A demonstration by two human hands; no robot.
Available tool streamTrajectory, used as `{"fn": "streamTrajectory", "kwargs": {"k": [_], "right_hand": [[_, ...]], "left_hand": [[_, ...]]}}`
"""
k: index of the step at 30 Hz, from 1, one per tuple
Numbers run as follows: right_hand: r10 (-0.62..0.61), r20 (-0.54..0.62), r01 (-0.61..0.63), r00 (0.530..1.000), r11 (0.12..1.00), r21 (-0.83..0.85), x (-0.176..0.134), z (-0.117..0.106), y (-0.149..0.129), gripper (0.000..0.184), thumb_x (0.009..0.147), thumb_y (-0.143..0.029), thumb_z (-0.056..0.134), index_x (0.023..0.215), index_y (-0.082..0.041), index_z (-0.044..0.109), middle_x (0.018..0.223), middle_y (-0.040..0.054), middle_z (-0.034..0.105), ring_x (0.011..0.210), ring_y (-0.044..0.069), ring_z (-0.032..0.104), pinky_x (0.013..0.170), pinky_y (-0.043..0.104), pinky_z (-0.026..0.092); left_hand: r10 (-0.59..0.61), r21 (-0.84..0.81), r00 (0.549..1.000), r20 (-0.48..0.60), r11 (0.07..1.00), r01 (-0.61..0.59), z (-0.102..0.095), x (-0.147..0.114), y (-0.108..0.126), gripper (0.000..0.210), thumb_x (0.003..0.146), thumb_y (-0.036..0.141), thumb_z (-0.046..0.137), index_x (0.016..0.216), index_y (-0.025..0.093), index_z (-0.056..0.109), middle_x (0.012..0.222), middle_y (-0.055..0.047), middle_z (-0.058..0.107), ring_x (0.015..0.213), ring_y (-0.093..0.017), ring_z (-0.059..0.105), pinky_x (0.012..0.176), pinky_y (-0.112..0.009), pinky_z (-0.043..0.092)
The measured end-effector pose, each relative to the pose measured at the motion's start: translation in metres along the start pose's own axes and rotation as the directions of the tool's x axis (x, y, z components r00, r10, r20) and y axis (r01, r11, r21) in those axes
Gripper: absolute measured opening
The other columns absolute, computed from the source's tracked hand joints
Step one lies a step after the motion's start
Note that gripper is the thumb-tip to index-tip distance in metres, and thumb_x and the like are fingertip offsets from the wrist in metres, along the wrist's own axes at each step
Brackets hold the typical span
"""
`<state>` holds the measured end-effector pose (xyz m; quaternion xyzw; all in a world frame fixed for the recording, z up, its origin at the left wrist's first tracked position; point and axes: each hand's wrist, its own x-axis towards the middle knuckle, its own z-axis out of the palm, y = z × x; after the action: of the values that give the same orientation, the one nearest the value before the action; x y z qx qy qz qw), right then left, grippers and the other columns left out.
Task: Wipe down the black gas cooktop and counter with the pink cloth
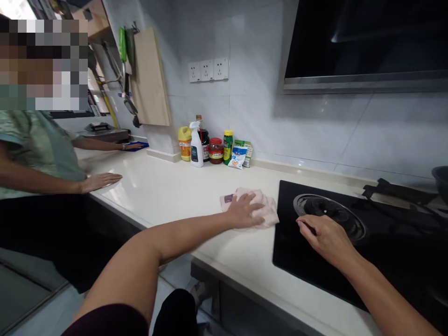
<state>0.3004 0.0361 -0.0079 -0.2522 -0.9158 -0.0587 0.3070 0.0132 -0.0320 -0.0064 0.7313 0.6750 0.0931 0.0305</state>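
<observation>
while left hand touches cloth, curled right hand hovers above cooktop

A grey tiled wall carries three white sockets.

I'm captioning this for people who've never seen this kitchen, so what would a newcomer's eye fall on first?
Probably the pale pink cloth under the spread left hand, on the white counter beside the black cooktop. The right hand, loosely curled, shows over that cooktop. Further back, a white spray bottle and red-lidded jar stand near the wall.
</observation>
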Motion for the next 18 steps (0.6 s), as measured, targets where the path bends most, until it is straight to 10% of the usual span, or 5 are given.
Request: {"fn": "streamTrajectory", "kwargs": {"k": [8,18], "right_hand": [[0.037,0.059,-0.037,0.998,0.999,0.002,-0.003,0.003,0.001,0.028,0.100,-0.034,0.047,0.097,-0.026,0.074,0.093,0.0009,0.078,0.072,0.018,0.069,0.067,0.031,0.047],[0.016,0.099,-0.020,0.995,0.999,0.043,-0.006,0.006,0.001,0.026,0.098,-0.036,0.050,0.096,-0.028,0.074,0.092,0.0001,0.077,0.072,0.019,0.069,0.062,0.031,0.048]], "left_hand": [[0.151,-0.053,0.989,0.012,0.987,-0.150,-0.012,-0.130,-0.006,0.065,0.088,0.069,0.056,0.147,0.043,0.050,0.169,-0.006,0.026,0.154,-0.035,0.024,0.122,-0.062,0.019],[-0.286,0.091,0.956,-0.063,0.952,0.291,-0.042,-0.188,-0.129,0.059,0.096,0.061,0.042,0.151,0.038,0.046,0.168,-0.001,0.031,0.154,-0.031,0.025,0.123,-0.054,0.023]]}}
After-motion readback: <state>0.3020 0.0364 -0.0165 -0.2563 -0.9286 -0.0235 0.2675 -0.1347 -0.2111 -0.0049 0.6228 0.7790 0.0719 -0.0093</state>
